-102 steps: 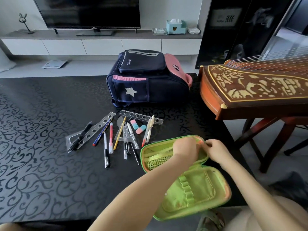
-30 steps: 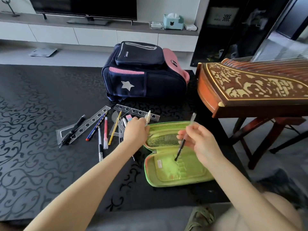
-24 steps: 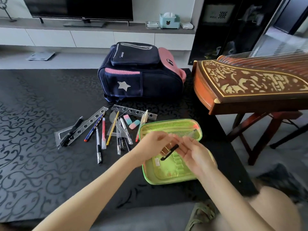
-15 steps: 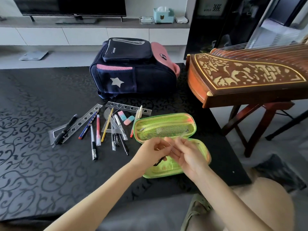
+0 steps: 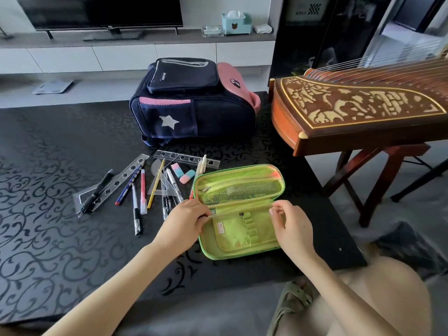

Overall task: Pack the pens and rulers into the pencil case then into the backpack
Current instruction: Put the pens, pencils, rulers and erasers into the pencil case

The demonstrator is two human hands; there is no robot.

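Note:
The green pencil case (image 5: 242,248) lies open on the black table, its mesh lid (image 5: 238,187) tipped up at the back. A clear pen (image 5: 254,210) lies across the case's inner hinge. My left hand (image 5: 185,223) pinches its left end and my right hand (image 5: 291,223) pinches its right end. Several loose pens (image 5: 143,190) and clear rulers (image 5: 186,158) lie scattered left of the case. Behind them, the navy and pink backpack (image 5: 194,105) lies zipped shut.
Two pink-and-blue erasers (image 5: 183,173) sit among the pens. A wooden zither on a stand (image 5: 351,112) hangs over the table's right edge (image 5: 339,229). A TV console (image 5: 145,52) runs along the back wall. My sandalled foot (image 5: 293,301) is below the table's near edge.
My right hand brought the pen down from upright to lie flat across the case, and my left hand came from the pen pile to grip its other end. The case's lid swung up.

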